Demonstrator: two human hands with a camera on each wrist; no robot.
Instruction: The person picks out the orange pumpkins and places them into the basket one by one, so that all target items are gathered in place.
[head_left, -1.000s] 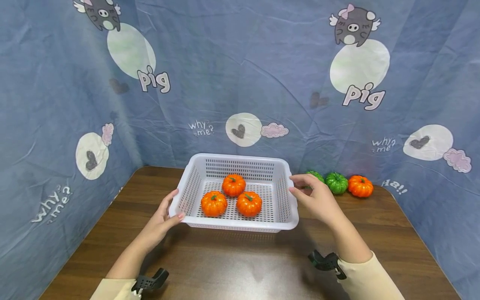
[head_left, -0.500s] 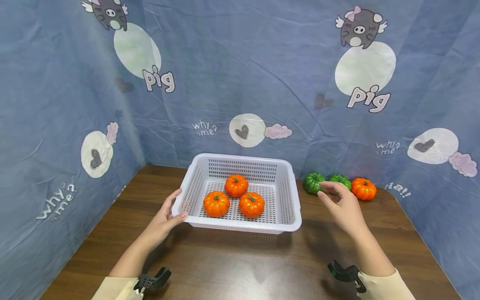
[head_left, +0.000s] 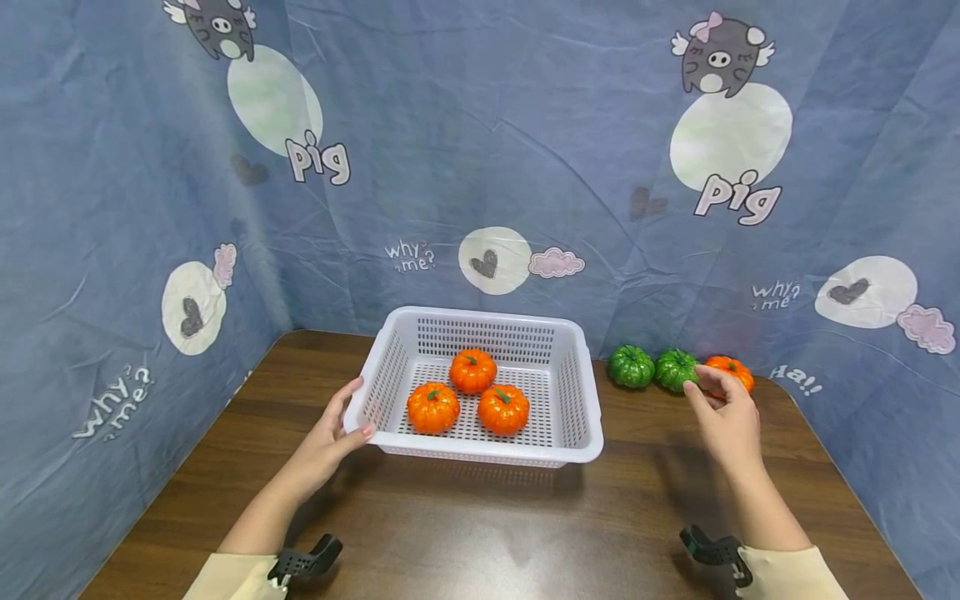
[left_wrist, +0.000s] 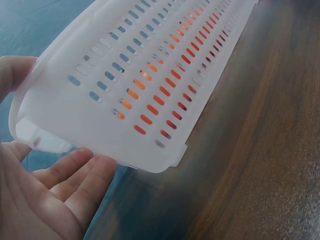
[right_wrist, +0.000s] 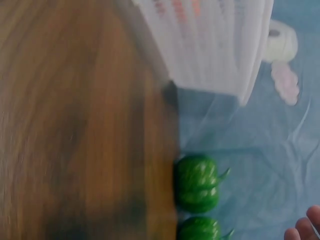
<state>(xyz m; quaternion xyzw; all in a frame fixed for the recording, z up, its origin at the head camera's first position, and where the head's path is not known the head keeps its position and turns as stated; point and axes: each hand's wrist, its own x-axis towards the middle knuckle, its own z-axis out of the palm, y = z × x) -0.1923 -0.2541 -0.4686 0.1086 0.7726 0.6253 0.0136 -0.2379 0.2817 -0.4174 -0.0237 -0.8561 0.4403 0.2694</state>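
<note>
Starting at the left, gripping the white basket [head_left: 480,448] by its eight o'clock corner with the left hand [head_left: 324,446], with fingers curled round the rim. Standing on the wooden surface [head_left: 465,533], and carrying, by basket clock, a near-left pumpkin [head_left: 433,408] at eight, a rear pumpkin [head_left: 473,372] at twelve and a near-right pumpkin [head_left: 503,410] at four, all orange. Farther along, out at three o'clock from the basket, coming to a first green pumpkin [head_left: 631,367] and, just beside it, a second green pumpkin [head_left: 675,370]. Next, reaching toward eleven o'clock with the right hand [head_left: 731,425], with fingers bent and a narrow gap between them, apparently gripping nothing. Partly hidden behind that hand, making out an outer orange pumpkin [head_left: 737,370]; cannot tell whether touched.

Could tip or skid the basket by leaning on one corner, so rolling its round load. Could nudge the second green pumpkin by straying toward nine o'clock, or lose the outer orange pumpkin, sending it rolling, by pinching its glossy curve too high.

Counting left to right: one left hand, one basket, three orange pumpkins inside, two green outside, one right hand, one orange outside.
</note>
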